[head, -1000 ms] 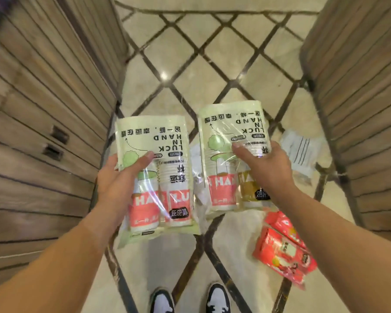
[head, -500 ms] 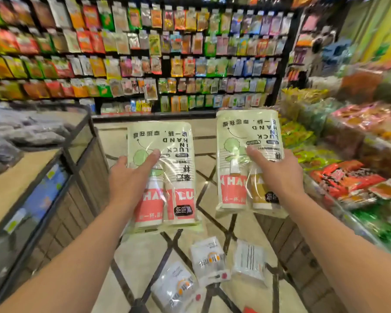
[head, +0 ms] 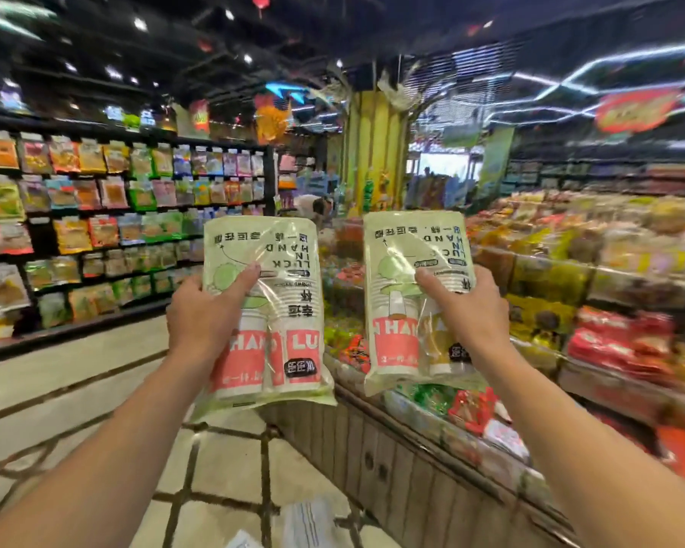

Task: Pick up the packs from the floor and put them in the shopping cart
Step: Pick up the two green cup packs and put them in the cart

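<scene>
My left hand [head: 202, 314] grips a pale green pack of paper cups [head: 269, 334], held upright at chest height with its print upside down. A second pack of the same kind [head: 404, 310] is held by my right hand [head: 467, 310], just to the right of the first and slightly higher. Both packs are clear plastic with red and white cups inside. On the floor at the bottom edge lies a white pack [head: 309, 520], partly cut off. No shopping cart is in view.
A tall shelf of hanging snack bags [head: 95, 215] runs along the left. A wood-panelled display counter [head: 412, 468] with loose packaged goods [head: 609, 342] fills the right. A tiled floor aisle [head: 56, 409] runs between them. A person bends over far down the aisle [head: 313, 207].
The view has swung up from the floor to the aisle and ceiling. Both hands keep their packs, now raised in front. The floor packs have dropped to the bottom edge.
</scene>
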